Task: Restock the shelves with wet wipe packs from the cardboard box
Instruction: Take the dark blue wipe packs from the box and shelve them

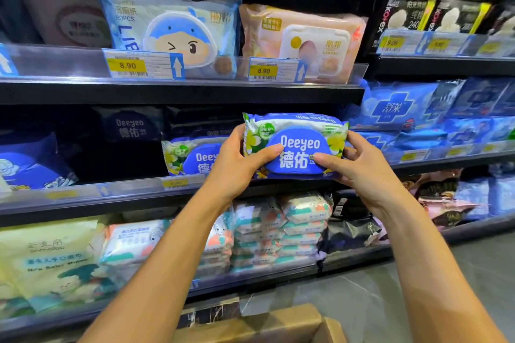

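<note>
I hold a Deeyeo wet wipe pack (299, 133), white with a blue lid and yellow flowers, at the front of the middle shelf (133, 189). My left hand (237, 164) grips its left end, thumb across the lid. My right hand (365, 167) grips its right end. A second Deeyeo pack (192, 156) stands on the shelf just left of it, partly hidden by my left hand. The cardboard box (278, 326) sits on the floor below, only its top edge showing.
The top shelf (181, 90) carries a blue cartoon wipe pack (167, 28) and a pink one (303, 39). Stacked baby wipes (278, 228) fill the lower shelf. Blue packs (404, 108) crowd the shelves at right. Dark packs stand at middle left.
</note>
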Demonstrator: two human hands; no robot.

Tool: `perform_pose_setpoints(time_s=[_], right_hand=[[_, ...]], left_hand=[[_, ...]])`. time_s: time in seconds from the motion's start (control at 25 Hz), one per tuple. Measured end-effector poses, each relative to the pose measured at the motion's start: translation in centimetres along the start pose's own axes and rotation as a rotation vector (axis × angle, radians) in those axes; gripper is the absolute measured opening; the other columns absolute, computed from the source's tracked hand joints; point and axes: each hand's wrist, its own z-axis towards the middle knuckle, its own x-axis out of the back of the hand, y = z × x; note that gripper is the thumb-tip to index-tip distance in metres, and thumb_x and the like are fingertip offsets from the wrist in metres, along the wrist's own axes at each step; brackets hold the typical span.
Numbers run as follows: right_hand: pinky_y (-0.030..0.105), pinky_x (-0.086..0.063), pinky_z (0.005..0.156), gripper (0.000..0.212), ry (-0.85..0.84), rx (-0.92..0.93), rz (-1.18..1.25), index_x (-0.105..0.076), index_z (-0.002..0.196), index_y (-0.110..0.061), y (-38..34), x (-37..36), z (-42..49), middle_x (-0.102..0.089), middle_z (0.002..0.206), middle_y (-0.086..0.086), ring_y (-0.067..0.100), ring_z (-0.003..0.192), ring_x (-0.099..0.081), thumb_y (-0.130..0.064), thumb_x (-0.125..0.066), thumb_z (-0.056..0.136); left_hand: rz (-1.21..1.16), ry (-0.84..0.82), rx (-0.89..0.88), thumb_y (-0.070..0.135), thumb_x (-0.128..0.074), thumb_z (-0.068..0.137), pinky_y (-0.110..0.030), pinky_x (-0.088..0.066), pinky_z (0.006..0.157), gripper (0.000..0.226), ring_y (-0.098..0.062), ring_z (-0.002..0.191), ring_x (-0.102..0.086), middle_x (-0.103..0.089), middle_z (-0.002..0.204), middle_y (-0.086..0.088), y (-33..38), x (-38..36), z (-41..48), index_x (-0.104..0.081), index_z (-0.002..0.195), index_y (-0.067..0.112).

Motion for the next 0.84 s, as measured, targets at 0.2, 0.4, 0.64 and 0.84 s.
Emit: perform_pose_setpoints(time_s=[0.2, 0.4, 0.64, 0.84], right_hand=[[0.031, -0.057, 0.081, 0.054, 0.114, 0.089, -0.018, -0.066, 0.119, -0.030, 1.2, 0.6, 1.4, -0.078, 0.110, -0.001, 0.018, 0.106, -0.073, -0.015, -0.089, 0.072], [0.020, -0.056, 0.086, 0.060, 0.222, 0.241, -0.141, -0.063, 0.128, -0.020, 1.5, 0.5, 1.6, -0.075, 0.112, -0.009, -0.001, 0.104, -0.069, -0.013, -0.089, 0.074], [0.009, -0.051, 0.079, 0.061, 0.301, 0.314, -0.193, -0.060, 0.132, -0.014, 2.2, -0.4, 1.9, -0.072, 0.115, -0.010, -0.009, 0.097, -0.068, -0.010, -0.087, 0.077], [0.009, -0.050, 0.084, 0.057, 0.279, 0.336, -0.231, -0.062, 0.131, -0.017, 2.1, -1.9, 3.3, -0.073, 0.111, -0.015, -0.007, 0.097, -0.068, -0.011, -0.085, 0.080]], left_hand=[[0.322, 0.068, -0.061, 0.030, -0.078, 0.084, -0.016, -0.053, 0.077, 0.035, 0.004, 0.090, -0.069, -0.074, 0.103, 0.014, 0.3, -1.1, 1.1, -0.065, 0.116, 0.023], [0.453, 0.164, -0.137, 0.042, -0.081, 0.077, -0.042, -0.056, 0.087, 0.067, -0.015, 0.106, -0.066, -0.068, 0.118, 0.006, -0.8, -1.8, 2.6, -0.043, 0.132, 0.033], [0.553, 0.139, -0.158, 0.041, -0.079, 0.081, -0.040, -0.057, 0.077, 0.059, -0.014, 0.084, -0.065, -0.067, 0.092, 0.010, -2.2, -1.7, 4.3, -0.050, 0.131, 0.034], [0.477, 0.181, -0.117, 0.046, -0.075, 0.080, -0.047, -0.060, 0.080, 0.057, -0.019, 0.097, -0.070, -0.071, 0.107, 0.005, -3.0, -0.7, 4.9, -0.051, 0.131, 0.040]])
